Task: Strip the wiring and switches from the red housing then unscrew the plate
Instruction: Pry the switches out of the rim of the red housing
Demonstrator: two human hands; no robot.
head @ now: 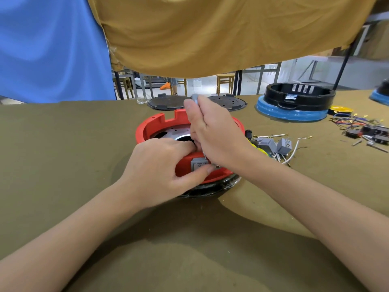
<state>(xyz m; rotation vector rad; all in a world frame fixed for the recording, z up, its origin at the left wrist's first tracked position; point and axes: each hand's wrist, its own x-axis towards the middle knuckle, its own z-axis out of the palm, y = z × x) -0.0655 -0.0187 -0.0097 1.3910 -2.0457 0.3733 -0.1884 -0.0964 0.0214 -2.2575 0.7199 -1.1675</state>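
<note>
The round red housing (156, 124) sits on a black base in the middle of the table, with a metal plate (179, 132) showing inside it. A grey rocker switch (199, 164) is set in its near wall. My left hand (162, 165) grips that wall, thumb pressed just below the switch. My right hand (214, 131) holds a grey-handled screwdriver (194, 98) upright, its thin shaft reaching down behind the switch. Loose grey switches with white wires (273, 145) lie just right of the housing.
Two dark round plates (168, 102) lie behind the housing. A black ring on a blue base (294, 102) stands at the back right. A pile of coloured wires and black switches (364, 127) lies at the far right. A tan cloth hangs overhead.
</note>
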